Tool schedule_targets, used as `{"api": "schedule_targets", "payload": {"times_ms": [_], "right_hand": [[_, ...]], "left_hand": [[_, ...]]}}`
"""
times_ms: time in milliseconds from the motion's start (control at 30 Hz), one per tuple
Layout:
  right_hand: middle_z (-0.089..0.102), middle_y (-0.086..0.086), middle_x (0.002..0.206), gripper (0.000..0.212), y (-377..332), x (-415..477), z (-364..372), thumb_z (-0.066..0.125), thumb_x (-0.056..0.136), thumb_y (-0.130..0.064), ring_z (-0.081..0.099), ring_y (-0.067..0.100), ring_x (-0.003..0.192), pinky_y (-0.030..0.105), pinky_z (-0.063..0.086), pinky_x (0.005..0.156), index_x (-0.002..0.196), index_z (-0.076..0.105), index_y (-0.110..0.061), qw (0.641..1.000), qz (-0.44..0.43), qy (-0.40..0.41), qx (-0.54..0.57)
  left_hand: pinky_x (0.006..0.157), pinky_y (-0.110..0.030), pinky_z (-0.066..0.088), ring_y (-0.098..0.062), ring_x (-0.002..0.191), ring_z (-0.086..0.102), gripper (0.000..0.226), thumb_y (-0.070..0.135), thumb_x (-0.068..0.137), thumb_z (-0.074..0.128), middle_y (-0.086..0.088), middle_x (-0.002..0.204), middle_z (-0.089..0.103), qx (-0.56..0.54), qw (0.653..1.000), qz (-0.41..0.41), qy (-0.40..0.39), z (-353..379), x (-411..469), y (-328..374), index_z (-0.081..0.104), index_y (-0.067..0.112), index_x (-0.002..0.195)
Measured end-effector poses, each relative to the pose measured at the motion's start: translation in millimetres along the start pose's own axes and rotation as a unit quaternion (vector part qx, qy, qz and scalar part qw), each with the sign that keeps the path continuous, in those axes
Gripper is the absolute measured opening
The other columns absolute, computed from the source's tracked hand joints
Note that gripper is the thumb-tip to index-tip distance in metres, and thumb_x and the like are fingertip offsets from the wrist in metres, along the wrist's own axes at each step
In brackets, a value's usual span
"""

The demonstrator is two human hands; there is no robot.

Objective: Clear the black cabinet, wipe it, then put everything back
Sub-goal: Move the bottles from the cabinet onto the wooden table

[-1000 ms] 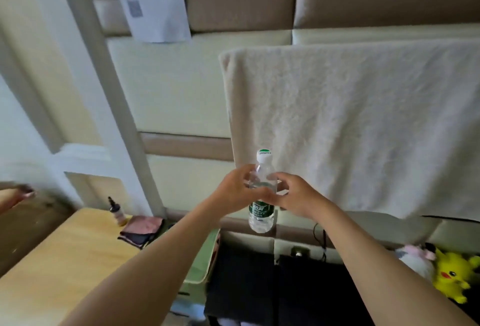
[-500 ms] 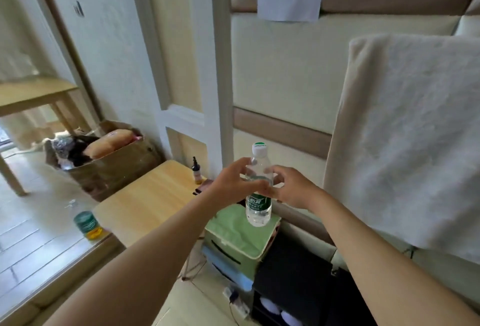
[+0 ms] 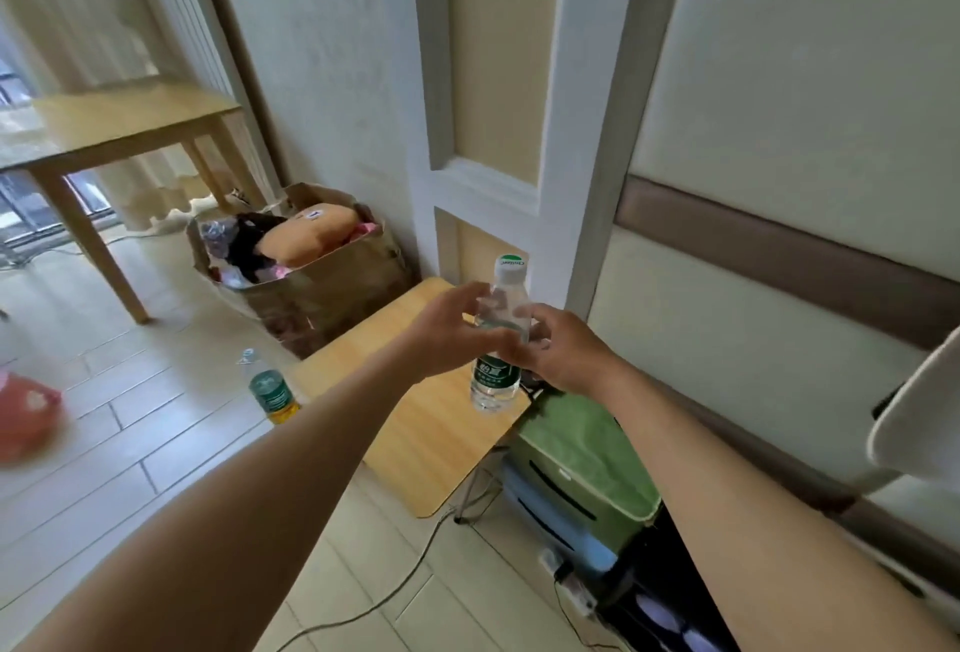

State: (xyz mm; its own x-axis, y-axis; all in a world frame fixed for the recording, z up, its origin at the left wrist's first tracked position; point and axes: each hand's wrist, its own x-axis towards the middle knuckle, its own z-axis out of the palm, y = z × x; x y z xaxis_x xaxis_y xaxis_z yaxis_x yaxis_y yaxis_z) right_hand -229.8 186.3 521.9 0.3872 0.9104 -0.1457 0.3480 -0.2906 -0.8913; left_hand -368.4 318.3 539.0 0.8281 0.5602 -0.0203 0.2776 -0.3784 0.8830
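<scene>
Head view showed the black cabinet [image 3: 670,599] nearest us, in the lower right corner, with both our forearms reaching out past it. Beyond, our right hand [image 3: 563,352] gripped the bottle [image 3: 493,381] around its middle, just above the green label. Our left hand [image 3: 447,334] lay at the bottle's shoulder with fingers loosely spread, and we could not tell whether it truly gripped. The bottle hung upright in the air over the small table [image 3: 426,443], not touching it and away from the cabinet. We judged it light, thin-walled clear plastic, smooth and apt to dent if squeezed, so the labelled waist or the neck under the cap seemed the best hold. How full it was we could not tell. Farther off, another bottle [image 3: 270,391] stood on the floor, then a stuffed bag [image 3: 332,303].
</scene>
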Motion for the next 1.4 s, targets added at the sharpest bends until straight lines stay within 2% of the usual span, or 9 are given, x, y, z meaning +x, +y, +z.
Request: {"api": "schedule_targets", "payload": {"times_ms": [133,267,333,400,533,800,1033,1233,1400], "right_hand": [[0.071,-0.006,0.118,0.103,7.5,55.0,15.6,0.073,0.049,-0.088,0.067,0.014,0.112,0.049,0.054,0.099,0.136,0.05,-0.038,1.0,0.005,-0.005,-0.026],[0.071,-0.013,0.116,0.096,26.9,101.0,12.7,0.07,0.044,-0.094,0.067,0.011,0.111,0.049,0.053,0.099,0.128,0.048,-0.051,0.998,0.018,-0.02,-0.048],[0.071,-0.016,0.116,0.097,40.3,125.4,9.3,0.07,0.044,-0.094,0.068,0.01,0.108,0.049,0.054,0.096,0.129,0.046,-0.053,0.998,0.024,-0.032,-0.055],[0.069,-0.014,0.119,0.093,47.9,145.5,7.4,0.074,0.052,-0.086,0.068,0.011,0.107,0.047,0.056,0.094,0.133,0.047,-0.049,0.997,0.022,-0.038,-0.06],[0.063,-0.003,0.13,0.073,68.8,176.6,8.8,0.083,0.08,-0.042,0.063,0.015,0.116,0.041,0.055,0.099,0.144,0.047,-0.032,0.998,0.043,-0.039,-0.024],[0.068,-0.017,0.119,0.072,147.7,257.3,39.9,0.078,0.069,-0.06,0.064,0.007,0.111,0.042,0.057,0.092,0.133,0.051,-0.043,0.993,0.108,0.035,-0.001],[0.067,-0.01,0.122,0.072,198.1,356.6,83.7,0.088,0.073,-0.039,0.064,0.012,0.11,0.041,0.057,0.093,0.136,0.054,-0.034,0.966,0.195,0.161,0.057],[0.069,-0.009,0.12,0.064,237.3,438.2,114.6,0.086,0.077,-0.023,0.067,0.012,0.105,0.036,0.057,0.089,0.134,0.058,-0.034,0.935,0.241,0.245,0.085],[0.071,-0.007,0.115,0.06,279.0,473.2,119.6,0.084,0.078,-0.015,0.067,0.014,0.103,0.033,0.056,0.087,0.132,0.061,-0.03,0.915,0.282,0.275,0.086]], "left_hand": [[0.086,-0.042,0.06,-0.018,0.093,0.071,0.046,0.022,0.079,0.083,-0.001,0.104,0.068,-0.004,1.0,-0.008,0.004,-26.0,29.5,-27.0,0.064,0.02,0.12],[0.08,-0.029,0.061,-0.015,0.093,0.07,0.046,0.021,0.08,0.083,-0.002,0.108,0.067,-0.007,1.0,-0.029,0.008,-29.3,62.7,-51.1,0.062,0.018,0.121],[0.083,-0.032,0.061,-0.016,0.096,0.07,0.051,0.024,0.079,0.083,-0.002,0.113,0.066,-0.006,0.999,-0.046,0.007,-28.8,81.0,-62.3,0.061,0.018,0.125],[0.088,-0.037,0.06,-0.017,0.1,0.07,0.055,0.024,0.079,0.083,-0.001,0.116,0.067,-0.005,0.998,-0.07,0.006,-27.2,100.7,-75.4,0.059,0.019,0.128],[0.089,-0.037,0.06,-0.015,0.103,0.068,0.062,0.026,0.077,0.085,0.003,0.117,0.066,0.02,0.995,-0.096,-0.017,-21.6,138.9,-95.2,0.056,0.021,0.131],[0.083,-0.028,0.058,-0.008,0.099,0.066,0.062,0.026,0.07,0.091,0.01,0.11,0.067,0.051,0.986,-0.106,-0.117,-11.7,232.8,-169.1,0.058,0.026,0.123],[0.078,-0.023,0.054,-0.005,0.097,0.063,0.065,0.033,0.065,0.094,0.014,0.106,0.066,0.087,0.97,-0.054,-0.221,-20.9,350.4,-272.7,0.058,0.028,0.119],[0.086,-0.044,0.058,-0.016,0.102,0.063,0.072,0.04,0.058,0.093,0.006,0.11,0.065,0.104,0.956,-0.041,-0.27,-16.0,437.4,-353.7,0.056,0.033,0.12],[0.09,-0.041,0.058,-0.014,0.104,0.065,0.069,0.019,0.068,0.092,0.011,0.111,0.067,0.075,0.95,-0.069,-0.295,12.9,475.0,-406.2,0.054,0.033,0.124]]}}
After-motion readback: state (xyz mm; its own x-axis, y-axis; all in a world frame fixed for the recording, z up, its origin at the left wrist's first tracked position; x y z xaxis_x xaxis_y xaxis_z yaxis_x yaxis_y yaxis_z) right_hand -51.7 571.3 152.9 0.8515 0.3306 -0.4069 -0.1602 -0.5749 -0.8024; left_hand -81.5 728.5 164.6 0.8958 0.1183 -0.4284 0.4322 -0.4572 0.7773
